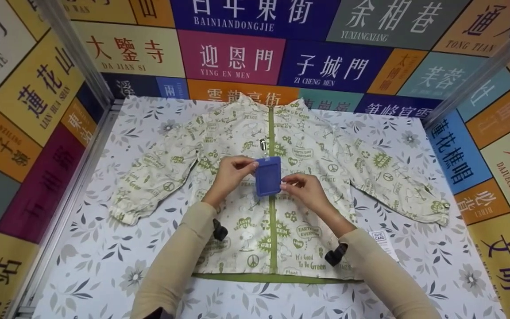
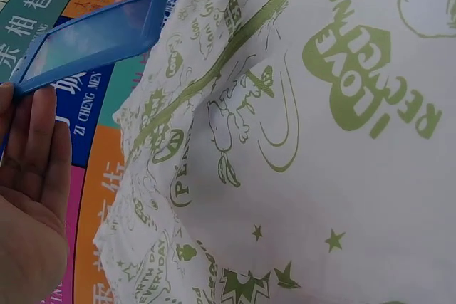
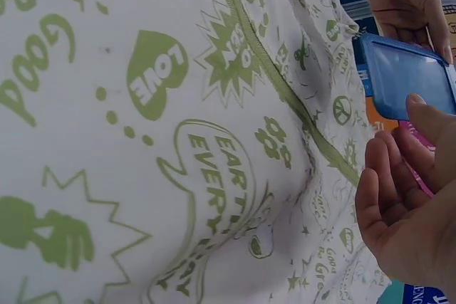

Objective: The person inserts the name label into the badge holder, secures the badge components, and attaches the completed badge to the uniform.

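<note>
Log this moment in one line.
left hand: pinches blue card holder near top | right hand: pinches its opposite side, lower down | holder: held above patterned jacket | jacket: spread front-up on floral surface

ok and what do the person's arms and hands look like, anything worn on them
The left sleeve and right sleeve are plain beige, each with a small black fitting near the wrist. Left hand and right hand are bare, without gloves.
</note>
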Motion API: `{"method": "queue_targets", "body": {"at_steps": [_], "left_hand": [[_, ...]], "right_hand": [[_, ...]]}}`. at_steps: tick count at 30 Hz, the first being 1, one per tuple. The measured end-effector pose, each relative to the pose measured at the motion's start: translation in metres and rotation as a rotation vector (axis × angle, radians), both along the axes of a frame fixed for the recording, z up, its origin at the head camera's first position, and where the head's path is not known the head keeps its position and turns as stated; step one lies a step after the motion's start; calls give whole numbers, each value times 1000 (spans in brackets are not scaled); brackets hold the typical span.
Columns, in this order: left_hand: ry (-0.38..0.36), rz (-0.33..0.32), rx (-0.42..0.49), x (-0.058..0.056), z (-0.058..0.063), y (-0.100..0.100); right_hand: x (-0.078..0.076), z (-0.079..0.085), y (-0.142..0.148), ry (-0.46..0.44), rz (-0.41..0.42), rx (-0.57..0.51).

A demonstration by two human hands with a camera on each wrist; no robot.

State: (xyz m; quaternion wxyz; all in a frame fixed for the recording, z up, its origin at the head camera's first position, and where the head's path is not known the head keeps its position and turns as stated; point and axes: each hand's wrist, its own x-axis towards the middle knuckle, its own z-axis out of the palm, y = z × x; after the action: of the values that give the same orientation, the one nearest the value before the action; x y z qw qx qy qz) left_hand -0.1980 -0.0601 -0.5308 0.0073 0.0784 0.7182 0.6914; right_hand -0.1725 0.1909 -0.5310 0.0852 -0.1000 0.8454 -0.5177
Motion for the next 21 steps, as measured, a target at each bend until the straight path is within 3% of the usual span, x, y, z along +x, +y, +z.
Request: {"method": "queue_targets", "body": {"at_steps": [2, 9, 15, 21], "left_hand": [[25, 1, -5, 0, 1, 0], [123, 13, -68, 3, 2, 2], [202, 21, -128, 5, 3, 6], [313, 56, -243, 8, 3, 9]], "right_hand": [[-3, 7, 1, 10, -25, -15], [1, 63, -16, 17, -33, -50], [-8, 76, -27, 41, -72, -42], [-26, 64, -31, 85, -100, -33]]}}
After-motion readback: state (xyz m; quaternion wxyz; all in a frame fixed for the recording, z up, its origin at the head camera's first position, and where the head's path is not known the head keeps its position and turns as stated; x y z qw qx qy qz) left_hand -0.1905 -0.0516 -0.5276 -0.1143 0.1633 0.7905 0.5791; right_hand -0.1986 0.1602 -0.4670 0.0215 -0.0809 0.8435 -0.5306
